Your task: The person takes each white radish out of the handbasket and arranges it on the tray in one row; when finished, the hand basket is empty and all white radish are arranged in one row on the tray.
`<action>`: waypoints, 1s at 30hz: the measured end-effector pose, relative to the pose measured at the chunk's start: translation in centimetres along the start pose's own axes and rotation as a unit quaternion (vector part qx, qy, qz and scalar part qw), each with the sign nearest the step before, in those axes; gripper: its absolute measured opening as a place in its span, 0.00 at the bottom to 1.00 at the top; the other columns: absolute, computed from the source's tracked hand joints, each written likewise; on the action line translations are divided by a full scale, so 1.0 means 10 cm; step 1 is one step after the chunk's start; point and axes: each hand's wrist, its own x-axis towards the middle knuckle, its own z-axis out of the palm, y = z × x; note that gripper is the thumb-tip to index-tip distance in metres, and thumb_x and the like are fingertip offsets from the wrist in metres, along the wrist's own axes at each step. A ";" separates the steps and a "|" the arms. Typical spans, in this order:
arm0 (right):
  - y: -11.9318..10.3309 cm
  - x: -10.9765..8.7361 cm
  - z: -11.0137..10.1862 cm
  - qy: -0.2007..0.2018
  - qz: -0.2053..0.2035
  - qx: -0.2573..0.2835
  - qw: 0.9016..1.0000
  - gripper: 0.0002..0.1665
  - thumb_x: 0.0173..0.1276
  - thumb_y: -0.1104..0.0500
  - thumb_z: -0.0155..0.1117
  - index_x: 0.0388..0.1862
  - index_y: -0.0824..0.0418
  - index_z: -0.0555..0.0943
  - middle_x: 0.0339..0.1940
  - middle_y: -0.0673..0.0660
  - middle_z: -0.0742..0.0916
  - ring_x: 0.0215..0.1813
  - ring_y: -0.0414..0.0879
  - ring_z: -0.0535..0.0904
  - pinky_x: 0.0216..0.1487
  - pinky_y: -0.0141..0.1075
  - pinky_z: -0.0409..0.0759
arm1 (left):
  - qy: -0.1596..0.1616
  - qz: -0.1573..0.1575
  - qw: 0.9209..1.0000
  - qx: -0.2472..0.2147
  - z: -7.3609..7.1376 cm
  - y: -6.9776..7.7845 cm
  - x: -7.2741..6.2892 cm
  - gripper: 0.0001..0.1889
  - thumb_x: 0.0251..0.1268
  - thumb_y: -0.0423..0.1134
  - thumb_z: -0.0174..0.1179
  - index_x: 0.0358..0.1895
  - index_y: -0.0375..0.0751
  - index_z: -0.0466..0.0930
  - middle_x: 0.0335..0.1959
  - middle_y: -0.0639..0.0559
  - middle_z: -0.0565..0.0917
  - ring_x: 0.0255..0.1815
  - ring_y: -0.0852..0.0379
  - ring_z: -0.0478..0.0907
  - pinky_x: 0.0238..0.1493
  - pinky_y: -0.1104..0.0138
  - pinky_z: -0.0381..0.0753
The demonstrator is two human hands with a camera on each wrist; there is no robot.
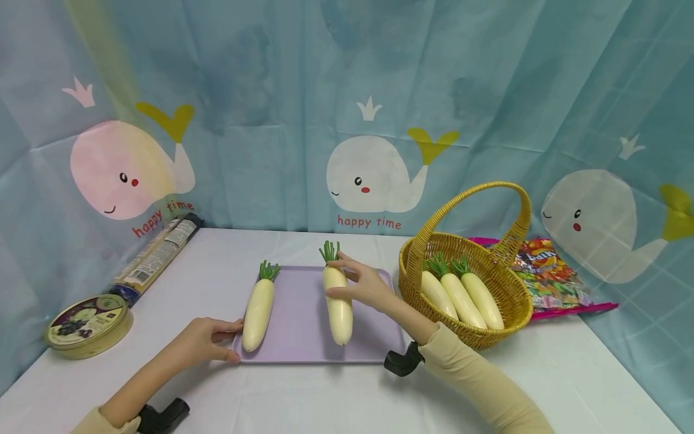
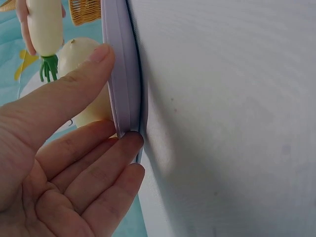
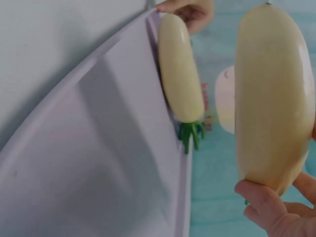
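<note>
**Held radish [image 1: 340, 319] above a lilac tray [image 1: 306, 319]**

At lower left of the frame, the left hand [image 1: 203, 343] pinches the tray's near corner between thumb and fingers. A second radish [image 1: 259, 316] lies along the tray's left side, leaves toward the far rim. Near the centre, the right hand [image 1: 360, 283] pinches the held radish below its green leaves, raised off the tray. On the white table [image 1: 303, 398], a round tin [image 1: 89, 325] stands at left; at right, a wicker basket [image 1: 522, 310] contains three radishes [image 1: 461, 298]. Farther back lie a long package [image 1: 157, 256], left, and a colourful bag [image 1: 558, 277], right, before a whale-print curtain [image 1: 271, 72].
</note>
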 end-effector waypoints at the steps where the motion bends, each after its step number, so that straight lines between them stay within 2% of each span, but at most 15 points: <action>1: 0.05 0.04 0.03 0.002 0.002 0.003 1.000 0.34 0.53 0.61 0.70 0.59 0.64 0.71 0.69 0.60 0.58 0.62 0.55 0.63 0.58 0.42 0.67 | -0.001 0.001 1.000 0.001 0.00 0.00 0.00 0.36 0.32 0.45 0.73 0.48 0.23 0.75 0.49 0.31 0.74 0.47 0.42 0.75 0.45 0.60 0.77; 7: 0.28 0.26 0.22 0.005 0.006 0.020 1.000 0.34 0.52 0.57 0.70 0.59 0.61 0.72 0.69 0.56 0.59 0.63 0.53 0.63 0.58 0.39 0.68 | 0.004 0.001 1.000 0.017 -0.03 0.00 -0.02 0.36 0.32 0.47 0.73 0.48 0.25 0.76 0.49 0.32 0.75 0.47 0.42 0.75 0.45 0.58 0.76; 12: 0.33 0.33 0.39 -0.001 0.030 0.028 0.999 0.34 0.52 0.57 0.70 0.59 0.59 0.72 0.69 0.55 0.58 0.63 0.55 0.62 0.54 0.38 0.72 | 0.009 0.008 1.000 0.013 -0.02 -0.02 -0.02 0.36 0.32 0.47 0.73 0.47 0.25 0.76 0.48 0.33 0.75 0.47 0.41 0.75 0.46 0.57 0.75; 16: 0.36 0.37 0.54 0.005 0.036 0.028 0.999 0.34 0.51 0.60 0.71 0.59 0.61 0.72 0.69 0.56 0.57 0.63 0.56 0.62 0.54 0.40 0.72 | 0.011 0.015 1.000 0.014 0.00 -0.02 -0.01 0.36 0.32 0.47 0.73 0.47 0.26 0.76 0.48 0.33 0.76 0.47 0.40 0.74 0.45 0.56 0.76; 23: 0.36 0.49 0.72 0.041 0.017 -0.022 0.999 0.34 0.49 0.56 0.72 0.56 0.66 0.73 0.67 0.61 0.63 0.65 0.50 0.59 0.60 0.36 0.64 | 0.017 -0.011 1.000 0.006 0.01 -0.01 -0.01 0.37 0.30 0.48 0.73 0.48 0.28 0.77 0.50 0.35 0.75 0.48 0.42 0.74 0.47 0.57 0.75; 26: 0.37 0.49 0.76 0.051 0.009 -0.040 0.998 0.35 0.49 0.52 0.72 0.54 0.66 0.74 0.66 0.62 0.65 0.64 0.50 0.62 0.59 0.35 0.66 | 0.012 0.002 1.000 -0.001 0.01 -0.02 -0.01 0.38 0.31 0.48 0.72 0.48 0.26 0.75 0.49 0.33 0.75 0.47 0.42 0.75 0.45 0.59 0.76; 30: 0.40 0.48 0.82 0.052 0.019 -0.051 0.997 0.35 0.49 0.50 0.72 0.54 0.64 0.75 0.66 0.62 0.64 0.62 0.52 0.64 0.58 0.36 0.68 | 0.005 0.019 1.000 -0.012 0.00 -0.02 -0.01 0.38 0.32 0.47 0.72 0.48 0.22 0.74 0.49 0.30 0.74 0.45 0.42 0.76 0.42 0.62 0.78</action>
